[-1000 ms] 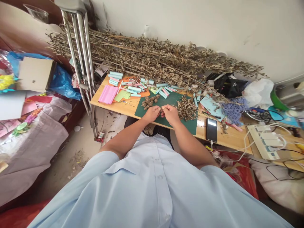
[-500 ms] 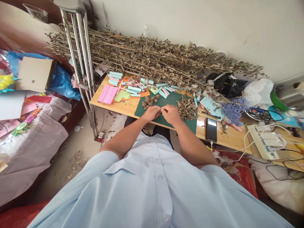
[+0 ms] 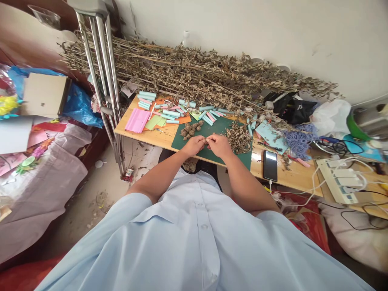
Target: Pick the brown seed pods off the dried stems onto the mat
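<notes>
Over the front of a dark green mat [image 3: 206, 133], my left hand [image 3: 195, 145] and my right hand [image 3: 218, 145] meet fingertip to fingertip. Both are closed in a pinch; whatever sits between the fingers is too small and covered to name. Just beyond my left hand lies a cluster of brown balls of crumpled dried leaves [image 3: 190, 128]. A heap of loose dried leaves [image 3: 239, 137] rests on the mat to the right of my right hand.
Long dried leafy stalks [image 3: 182, 70] lie along the wall. Rolled blue and pink papers [image 3: 172, 113] are scattered behind the mat. A phone [image 3: 270, 165] on a cable, blue yarn [image 3: 300, 141] and a power strip [image 3: 337, 181] lie right. Metal crutches [image 3: 104, 81] stand left.
My right hand has shifted very slightly to the right, and the fingertips still meet. The leaf balls and the leaf heap look unchanged.
</notes>
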A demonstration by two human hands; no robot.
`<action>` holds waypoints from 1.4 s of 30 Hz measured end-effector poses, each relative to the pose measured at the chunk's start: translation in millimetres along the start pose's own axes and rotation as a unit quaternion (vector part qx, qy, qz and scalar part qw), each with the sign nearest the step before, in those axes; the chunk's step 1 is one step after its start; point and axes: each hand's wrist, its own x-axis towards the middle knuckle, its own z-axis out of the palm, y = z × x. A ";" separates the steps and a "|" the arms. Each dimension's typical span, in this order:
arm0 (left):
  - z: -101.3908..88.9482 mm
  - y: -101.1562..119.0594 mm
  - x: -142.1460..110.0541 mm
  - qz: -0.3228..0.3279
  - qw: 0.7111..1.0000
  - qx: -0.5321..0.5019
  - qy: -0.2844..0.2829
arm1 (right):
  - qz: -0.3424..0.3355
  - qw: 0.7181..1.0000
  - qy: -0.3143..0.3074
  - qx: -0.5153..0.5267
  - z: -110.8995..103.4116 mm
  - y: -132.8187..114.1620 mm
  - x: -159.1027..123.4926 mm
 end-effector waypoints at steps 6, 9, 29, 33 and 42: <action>0.3 4.2 -0.8 0.016 0.997 0.070 0.019 | -0.055 0.993 0.067 -0.083 1.8 -4.7 -4.0; -0.3 5.5 -1.5 0.011 0.998 0.055 0.019 | 0.042 0.994 0.078 0.059 15.5 -6.0 -5.4; -0.1 2.3 0.7 0.013 0.997 0.076 0.001 | -0.079 0.990 0.001 -0.116 -10.1 -12.2 -1.2; -1.6 0.9 0.2 0.019 0.999 0.042 -0.004 | -0.039 0.999 0.028 -0.024 5.6 -7.8 -1.3; -2.4 -3.9 1.5 0.000 0.997 -0.073 -0.024 | 0.076 0.975 0.006 0.211 17.8 0.7 -2.4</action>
